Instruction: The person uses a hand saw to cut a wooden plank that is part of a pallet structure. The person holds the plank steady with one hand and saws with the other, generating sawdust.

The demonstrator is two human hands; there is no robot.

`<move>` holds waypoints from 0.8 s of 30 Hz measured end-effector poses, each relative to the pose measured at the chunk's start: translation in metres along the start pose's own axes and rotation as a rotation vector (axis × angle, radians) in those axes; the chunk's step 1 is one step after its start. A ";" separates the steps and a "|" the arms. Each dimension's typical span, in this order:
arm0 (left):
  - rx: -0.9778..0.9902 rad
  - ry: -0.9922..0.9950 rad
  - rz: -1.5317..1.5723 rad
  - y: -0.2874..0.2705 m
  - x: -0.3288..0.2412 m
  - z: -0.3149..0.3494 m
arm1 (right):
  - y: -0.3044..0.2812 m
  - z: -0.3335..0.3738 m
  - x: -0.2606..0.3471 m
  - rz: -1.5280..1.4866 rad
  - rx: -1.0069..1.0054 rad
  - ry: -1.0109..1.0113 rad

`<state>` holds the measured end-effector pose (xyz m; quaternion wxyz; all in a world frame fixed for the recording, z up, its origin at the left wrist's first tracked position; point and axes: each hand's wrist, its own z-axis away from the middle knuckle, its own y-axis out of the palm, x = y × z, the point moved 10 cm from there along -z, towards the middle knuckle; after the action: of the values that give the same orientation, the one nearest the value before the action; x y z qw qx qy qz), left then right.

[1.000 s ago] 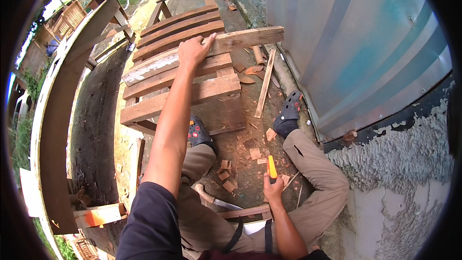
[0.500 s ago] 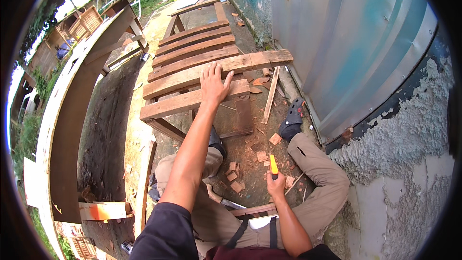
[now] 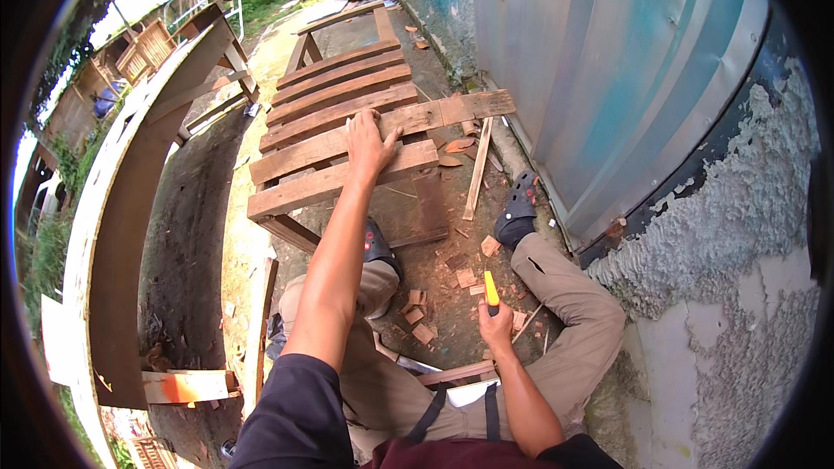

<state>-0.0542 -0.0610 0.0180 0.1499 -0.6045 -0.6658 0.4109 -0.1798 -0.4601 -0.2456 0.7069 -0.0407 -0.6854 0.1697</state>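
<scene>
My left hand (image 3: 369, 148) rests on a long wooden plank (image 3: 300, 153), its fingers bent over the far edge and the thumb on top. The plank lies across a low slatted wooden frame (image 3: 339, 78). Its right end juts past the slats, and a dark line crosses it there. Just nearer lies the frame's front slat (image 3: 343, 181), under my left wrist. Low at the right, above my thigh, my right hand (image 3: 496, 326) is closed around a tool with a yellow and black tapered part (image 3: 492, 288) pointing up; its exact kind does not show.
Cut wood blocks (image 3: 424, 332) and chips litter the ground between my feet. A thin wood strip (image 3: 479, 169) lies right of the frame. Corrugated metal sheeting (image 3: 591, 78) and a rough wall (image 3: 721, 234) bound the right side. A large curved-looking board (image 3: 122, 278) stands at left.
The fingers of my left hand have curled further over the plank's far edge. My right hand keeps its hold on the tool. The whole view has shifted slightly.
</scene>
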 end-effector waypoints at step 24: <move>-0.079 0.061 -0.292 0.000 -0.006 0.009 | -0.038 0.025 0.101 -0.312 -0.012 -0.358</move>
<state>-0.0587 -0.0699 0.0141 0.2040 -0.5190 -0.7574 0.3396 -0.1976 -0.4702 -0.1372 0.5916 0.0924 -0.7988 0.0589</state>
